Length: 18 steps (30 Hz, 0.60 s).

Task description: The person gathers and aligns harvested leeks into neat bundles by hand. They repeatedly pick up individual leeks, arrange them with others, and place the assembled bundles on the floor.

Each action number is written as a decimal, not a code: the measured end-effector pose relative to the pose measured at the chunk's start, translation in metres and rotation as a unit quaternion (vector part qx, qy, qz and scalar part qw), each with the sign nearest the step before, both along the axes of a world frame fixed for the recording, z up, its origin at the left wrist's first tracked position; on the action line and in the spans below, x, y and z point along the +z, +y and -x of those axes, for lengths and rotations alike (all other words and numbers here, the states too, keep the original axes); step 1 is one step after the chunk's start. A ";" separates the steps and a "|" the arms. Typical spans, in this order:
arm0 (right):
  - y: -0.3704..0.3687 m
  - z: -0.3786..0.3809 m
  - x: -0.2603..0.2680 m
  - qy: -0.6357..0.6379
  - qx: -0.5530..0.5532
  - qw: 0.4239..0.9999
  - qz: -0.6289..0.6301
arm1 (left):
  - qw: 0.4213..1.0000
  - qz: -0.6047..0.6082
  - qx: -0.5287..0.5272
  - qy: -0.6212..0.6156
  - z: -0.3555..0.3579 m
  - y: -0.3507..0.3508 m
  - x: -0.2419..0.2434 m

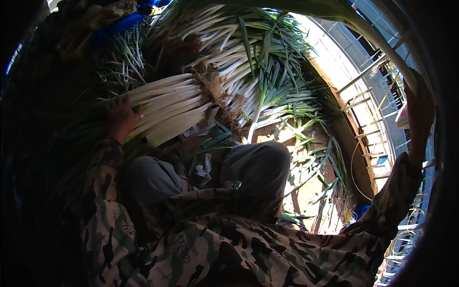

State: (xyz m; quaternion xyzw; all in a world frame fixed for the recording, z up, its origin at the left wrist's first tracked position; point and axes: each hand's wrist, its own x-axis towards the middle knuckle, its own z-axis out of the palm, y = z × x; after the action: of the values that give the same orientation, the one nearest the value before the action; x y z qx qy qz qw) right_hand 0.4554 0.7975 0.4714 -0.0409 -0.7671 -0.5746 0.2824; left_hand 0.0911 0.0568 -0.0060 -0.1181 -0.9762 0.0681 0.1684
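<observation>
My left hand (123, 116) lies on the white shafts of a row of large Welsh onions or leeks (168, 107), fingers apart. Their tan roots (213, 86) point away from that hand, and their leafy ends fade into shadow at the left. My right hand (419, 104) is raised at the far right edge. It grips one long onion stalk (380, 43), which arcs up across the top of the view. Shadow hides how the fingers close around it.
Beyond the row lies a big heap of onions (233, 53) with green leaves (283, 71). Loose leaves (315, 154) litter the sunlit ground at right. A low ledge (344, 129) and metal framing (362, 75) run along the right. My bent knees (261, 161) are in front.
</observation>
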 end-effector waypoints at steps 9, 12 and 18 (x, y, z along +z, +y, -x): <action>-0.215 0.192 -0.182 0.055 0.344 0.667 0.659 | 0.999 0.014 0.031 -0.031 0.001 0.002 0.000; -0.281 0.257 -0.271 -0.020 0.422 0.687 0.591 | 0.999 0.022 0.034 -0.020 0.006 0.001 -0.009; -0.393 0.338 -0.446 -0.172 0.410 0.673 0.592 | 0.987 0.053 -0.089 0.126 -0.007 -0.025 -0.039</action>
State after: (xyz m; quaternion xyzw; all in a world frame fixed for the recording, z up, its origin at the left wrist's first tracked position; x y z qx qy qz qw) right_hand 0.1179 0.4046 0.0253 0.2185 -0.9212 0.1762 0.2696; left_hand 0.0978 0.0318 -0.0454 -0.2039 -0.9279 0.1189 0.2886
